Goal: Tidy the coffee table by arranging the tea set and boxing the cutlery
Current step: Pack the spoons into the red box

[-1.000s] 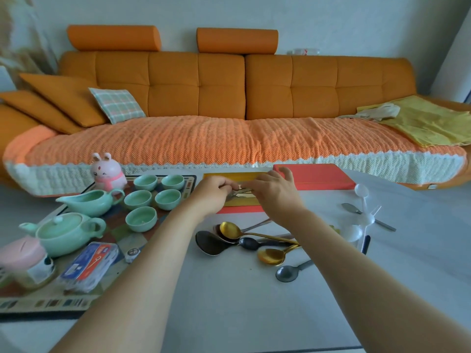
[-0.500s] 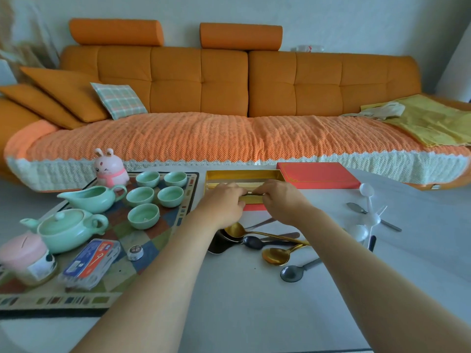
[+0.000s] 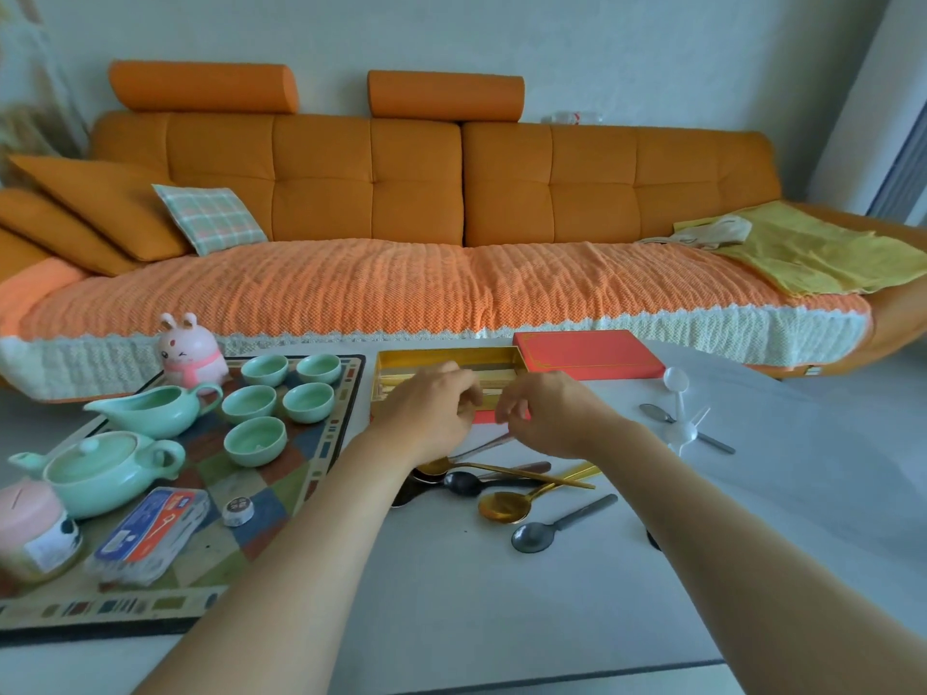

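Note:
An open box (image 3: 401, 354) with a gold lining stands at the table's far middle, and its red lid (image 3: 587, 354) lies to the right of it. My left hand (image 3: 431, 411) and my right hand (image 3: 549, 416) hover side by side over the box's near edge, fingers loosely curled with nothing visible in them. Loose cutlery lies just in front: a gold spoon (image 3: 501, 507), a black spoon (image 3: 461, 482) and a grey spoon (image 3: 532, 537). On the patterned mat (image 3: 281, 514) at left sit a green teapot (image 3: 98, 469), a pitcher (image 3: 148, 411) and several cups (image 3: 255, 439).
A pink rabbit figure (image 3: 188, 351), a pink jar (image 3: 32, 526) and a blue-and-red packet (image 3: 153, 529) share the mat. White plastic spoons (image 3: 678, 393) and a metal spoon (image 3: 657, 413) lie at right. An orange sofa (image 3: 426, 193) runs behind the table.
Both hands held a gold piece over the box. They have since drawn back toward me and apart, and the piece is no longer between their fingers.

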